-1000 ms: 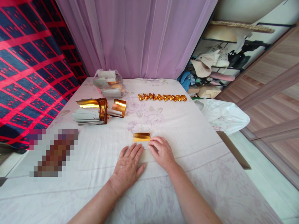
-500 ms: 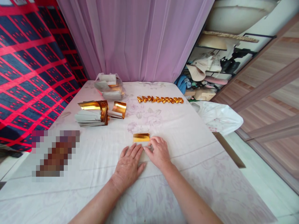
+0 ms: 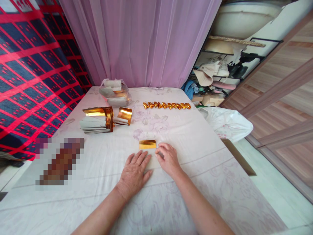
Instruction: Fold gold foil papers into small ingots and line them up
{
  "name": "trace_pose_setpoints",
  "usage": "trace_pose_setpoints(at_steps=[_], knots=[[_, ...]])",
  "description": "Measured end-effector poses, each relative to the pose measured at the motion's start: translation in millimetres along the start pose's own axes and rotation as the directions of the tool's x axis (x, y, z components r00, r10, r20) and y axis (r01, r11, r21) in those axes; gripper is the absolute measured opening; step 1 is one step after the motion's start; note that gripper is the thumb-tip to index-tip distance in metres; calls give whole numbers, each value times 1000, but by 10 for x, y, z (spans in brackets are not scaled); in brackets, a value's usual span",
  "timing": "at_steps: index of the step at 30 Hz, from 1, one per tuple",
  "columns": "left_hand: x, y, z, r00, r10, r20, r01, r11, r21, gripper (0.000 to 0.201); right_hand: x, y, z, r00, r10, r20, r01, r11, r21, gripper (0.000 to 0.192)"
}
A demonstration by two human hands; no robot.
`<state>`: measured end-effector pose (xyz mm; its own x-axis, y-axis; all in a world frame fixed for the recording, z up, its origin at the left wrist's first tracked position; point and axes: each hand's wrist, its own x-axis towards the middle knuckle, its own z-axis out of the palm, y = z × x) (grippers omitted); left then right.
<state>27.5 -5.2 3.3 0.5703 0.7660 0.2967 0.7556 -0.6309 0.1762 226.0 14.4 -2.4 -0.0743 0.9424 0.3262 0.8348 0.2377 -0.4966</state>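
A small gold foil sheet (image 3: 147, 144) lies flat on the white cloth-covered table (image 3: 195, 137) at frame centre. The left hand (image 3: 134, 173) presses flat just below it, fingers slightly spread; the right hand (image 3: 168, 158) has its fingertips pressed together at the sheet's right edge. Higher up sit folded gold pieces (image 3: 166, 105) and foil stacks (image 3: 97, 119)

The folded gold foil sheet (image 3: 147, 144) lies on the pale floral tablecloth (image 3: 195, 143), just beyond both hands. The stack of curled gold foil sheets (image 3: 97, 119) lies far left; the row of folded gold foil pieces (image 3: 166, 105) lies far centre.
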Motion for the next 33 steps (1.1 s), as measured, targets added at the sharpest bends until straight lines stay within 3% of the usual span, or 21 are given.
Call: trace_pose_setpoints(at_steps=[9,18,26,33], knots=[[25,-11,-34,1000,0,23,0,1000,-1,44,-12,-5,19,999,-17,-29,17,1000,5,10],[-15,-251,-69,985,127,116,-128,992,-3,49,-5,-7,11,1000,-9,-21,10,1000,17,11],[-92,-413,-115,985,134,113,-138,990,30,48,-5,-3,8,1000,0,-15,1,999,32,11],[-135,-509,-172,977,118,180,-124,992,25,50,9,-15,-14,999,38,37,-39,999,28,10]])
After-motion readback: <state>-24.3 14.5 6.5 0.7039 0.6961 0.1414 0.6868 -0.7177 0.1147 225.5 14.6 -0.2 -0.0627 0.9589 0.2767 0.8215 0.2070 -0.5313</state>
